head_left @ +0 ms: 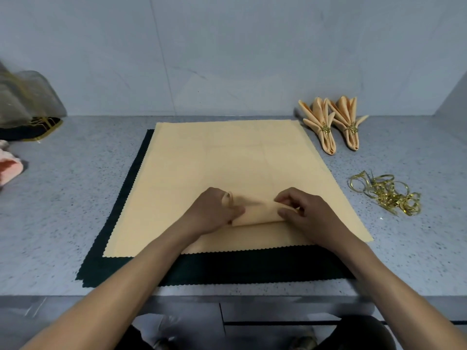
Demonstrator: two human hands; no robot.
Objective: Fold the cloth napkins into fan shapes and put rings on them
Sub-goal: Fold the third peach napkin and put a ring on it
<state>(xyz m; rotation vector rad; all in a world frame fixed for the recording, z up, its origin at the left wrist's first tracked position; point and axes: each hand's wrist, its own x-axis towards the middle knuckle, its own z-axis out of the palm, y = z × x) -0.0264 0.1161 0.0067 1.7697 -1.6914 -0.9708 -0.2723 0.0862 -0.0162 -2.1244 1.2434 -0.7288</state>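
Centrally, the left hand (214,210) and right hand (303,213) pinch a fold in the peach cloth napkin (227,160) on the table (63,198); two ringed fan napkins (333,122) and loose gold rings (386,193) lie right.

Your peach napkin (227,160) lies flat on a dark cloth, its near middle pinched into a small pleat. Two finished fan napkins (333,122), ringed, lie far right; loose gold rings (386,193) sit right.
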